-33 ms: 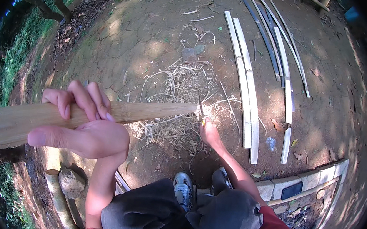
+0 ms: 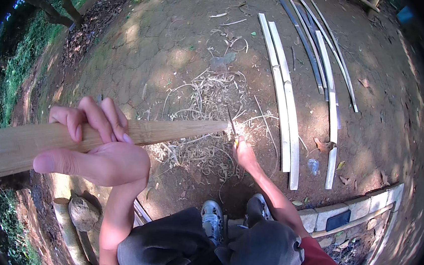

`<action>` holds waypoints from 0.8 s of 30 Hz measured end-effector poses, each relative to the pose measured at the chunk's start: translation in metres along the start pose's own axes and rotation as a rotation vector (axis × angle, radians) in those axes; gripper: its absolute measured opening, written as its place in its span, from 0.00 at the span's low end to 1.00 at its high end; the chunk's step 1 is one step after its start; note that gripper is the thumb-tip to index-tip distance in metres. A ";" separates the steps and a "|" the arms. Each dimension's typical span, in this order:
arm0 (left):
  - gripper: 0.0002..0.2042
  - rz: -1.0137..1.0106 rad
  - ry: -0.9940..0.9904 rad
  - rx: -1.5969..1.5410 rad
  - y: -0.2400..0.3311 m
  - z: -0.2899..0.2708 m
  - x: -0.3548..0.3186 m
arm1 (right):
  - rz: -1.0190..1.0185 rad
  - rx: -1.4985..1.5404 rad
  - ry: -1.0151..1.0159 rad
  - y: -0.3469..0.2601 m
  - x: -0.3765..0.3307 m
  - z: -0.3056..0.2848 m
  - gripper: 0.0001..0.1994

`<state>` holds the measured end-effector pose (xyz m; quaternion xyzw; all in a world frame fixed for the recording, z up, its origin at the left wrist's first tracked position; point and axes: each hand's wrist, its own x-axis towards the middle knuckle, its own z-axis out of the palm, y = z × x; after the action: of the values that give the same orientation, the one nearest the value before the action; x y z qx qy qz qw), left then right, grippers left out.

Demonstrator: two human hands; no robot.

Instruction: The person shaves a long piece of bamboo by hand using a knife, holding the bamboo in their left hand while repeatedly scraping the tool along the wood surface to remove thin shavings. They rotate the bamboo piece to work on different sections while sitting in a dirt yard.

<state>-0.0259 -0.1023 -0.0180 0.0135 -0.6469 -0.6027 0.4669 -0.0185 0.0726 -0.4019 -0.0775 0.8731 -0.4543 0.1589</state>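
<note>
A long pale bamboo strip (image 2: 182,130) runs from the left edge toward the middle, looking broad near me and narrow at its far end. My left hand (image 2: 106,161) is wrapped round it, thumb below and fingers over the top. At the strip's narrow end my right hand (image 2: 245,155) is closed on a knife (image 2: 231,120) with a thin dark blade. A bit of yellow shows at its handle. The blade crosses close to the strip's tip; I cannot tell whether it touches. Curly pale shavings (image 2: 207,99) lie in a heap on the ground beneath.
Several split bamboo strips (image 2: 288,99) lie lengthwise on the bare earth at the right. A low block edging (image 2: 315,220) at lower right carries a dark phone-like slab (image 2: 338,221). A round log (image 2: 69,231) and a stone (image 2: 84,212) sit at lower left. Crumpled clear plastic (image 2: 313,166) lies near the strips.
</note>
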 end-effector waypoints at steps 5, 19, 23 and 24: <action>0.32 -0.010 -0.006 -0.063 0.005 -0.014 0.000 | -0.112 0.124 -0.032 -0.077 -0.022 -0.024 0.12; 0.31 0.016 0.104 0.131 -0.004 -0.013 0.014 | -0.151 0.092 -0.058 -0.154 -0.042 -0.045 0.10; 0.33 -0.006 0.017 0.047 -0.001 -0.002 0.007 | -0.061 0.067 -0.043 -0.091 -0.017 -0.042 0.10; 0.33 0.011 0.018 0.059 0.002 0.002 0.009 | -0.094 0.053 -0.034 -0.089 -0.013 -0.043 0.11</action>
<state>-0.0308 -0.1055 -0.0111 0.0291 -0.6604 -0.5806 0.4753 -0.0220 0.0586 -0.3031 -0.1220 0.8534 -0.4829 0.1540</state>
